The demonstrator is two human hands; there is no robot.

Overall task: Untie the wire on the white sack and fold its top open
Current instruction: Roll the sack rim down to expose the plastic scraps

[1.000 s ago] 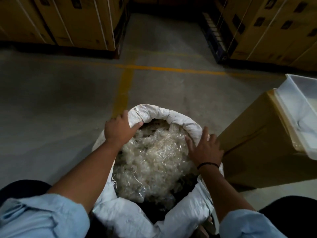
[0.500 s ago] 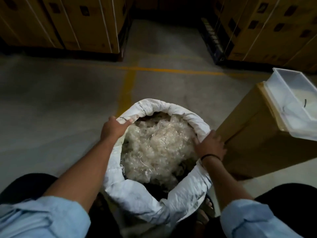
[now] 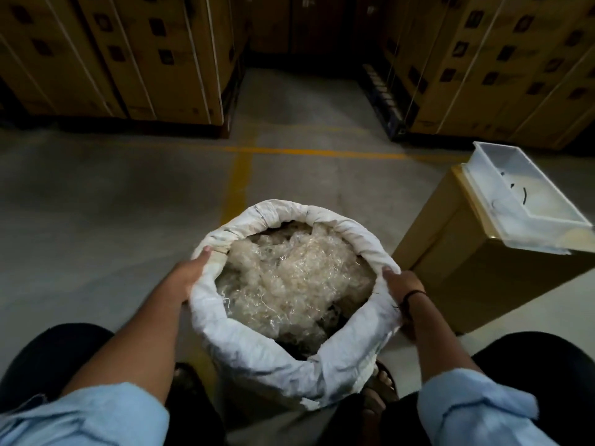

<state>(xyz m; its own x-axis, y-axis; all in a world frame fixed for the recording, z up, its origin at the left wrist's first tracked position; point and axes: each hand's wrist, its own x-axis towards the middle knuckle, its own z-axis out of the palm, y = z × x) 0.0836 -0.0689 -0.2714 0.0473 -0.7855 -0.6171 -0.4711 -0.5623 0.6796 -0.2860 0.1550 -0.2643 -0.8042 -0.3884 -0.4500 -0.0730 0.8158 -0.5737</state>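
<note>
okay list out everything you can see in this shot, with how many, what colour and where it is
white sack: one, white, centre on the floor between the knees, top rolled open
fibre filling: one tangled mass, pale translucent, inside the sack
cardboard box: one, brown, right of the sack
plastic tray: one, clear whitish, on top of that box, a small dark item inside
stacked cartons: many, brown with white straps, far left and far right
floor: grey concrete with yellow lines
sandalled foot: one visible, under the sack's right side
sleeves: two, light blue, bottom corners
wristband: one, black, right wrist
left hand: gripping the sack's left rim
right hand: gripping the sack's right rim
</note>
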